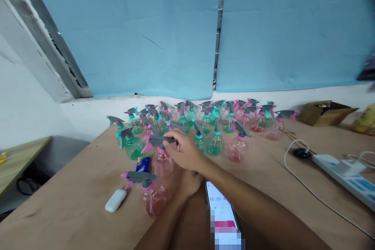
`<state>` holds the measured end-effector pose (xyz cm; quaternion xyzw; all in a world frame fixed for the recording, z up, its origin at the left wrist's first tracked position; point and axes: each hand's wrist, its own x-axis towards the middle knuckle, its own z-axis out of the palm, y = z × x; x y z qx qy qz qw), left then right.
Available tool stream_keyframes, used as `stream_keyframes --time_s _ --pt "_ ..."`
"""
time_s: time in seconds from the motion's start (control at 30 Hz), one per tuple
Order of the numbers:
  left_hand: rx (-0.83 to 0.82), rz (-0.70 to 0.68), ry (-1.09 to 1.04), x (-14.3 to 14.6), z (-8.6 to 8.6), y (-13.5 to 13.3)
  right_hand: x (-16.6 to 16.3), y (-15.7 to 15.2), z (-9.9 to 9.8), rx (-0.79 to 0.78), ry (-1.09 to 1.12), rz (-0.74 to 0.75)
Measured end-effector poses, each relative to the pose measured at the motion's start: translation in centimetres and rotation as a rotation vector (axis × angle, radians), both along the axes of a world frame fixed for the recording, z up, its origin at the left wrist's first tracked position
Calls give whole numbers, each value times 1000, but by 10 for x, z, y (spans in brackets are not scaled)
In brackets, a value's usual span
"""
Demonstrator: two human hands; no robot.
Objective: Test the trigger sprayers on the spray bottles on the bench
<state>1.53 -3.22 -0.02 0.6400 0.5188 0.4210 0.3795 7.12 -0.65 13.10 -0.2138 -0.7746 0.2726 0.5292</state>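
Observation:
My right hand (184,148) is at a pink spray bottle (163,163), its thumb and fingers closed at the back of the grey spray head. The bottle stands upright, its pink trigger pointing left. Below the right wrist is my left hand (191,183), close to the bottle's lower right side; its fingers are mostly hidden. Nearer to me, beside my left forearm, stands another pink spray bottle (154,199) with a grey head. A blue packet (143,164) lies just left of the first bottle.
Several green and pink spray bottles (215,144) crowd the table's back along the wall. A white case (115,200) lies front left. A phone (221,207) showing a timer lies between my forearms. At right are a power strip (326,161), cables and an open cardboard box (326,114).

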Motion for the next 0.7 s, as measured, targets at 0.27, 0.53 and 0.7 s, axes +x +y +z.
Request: stream_keyframes --time_s 0.27,0.53,0.7 --pt "81 -33 9 -1 7 4 80 19 16 -394 617 -55" --pt "110 189 2 -4 11 10 125 26 -37 -393 534 -44" --pt "45 219 -117 -4 15 9 119 39 -75 -384 413 -75"
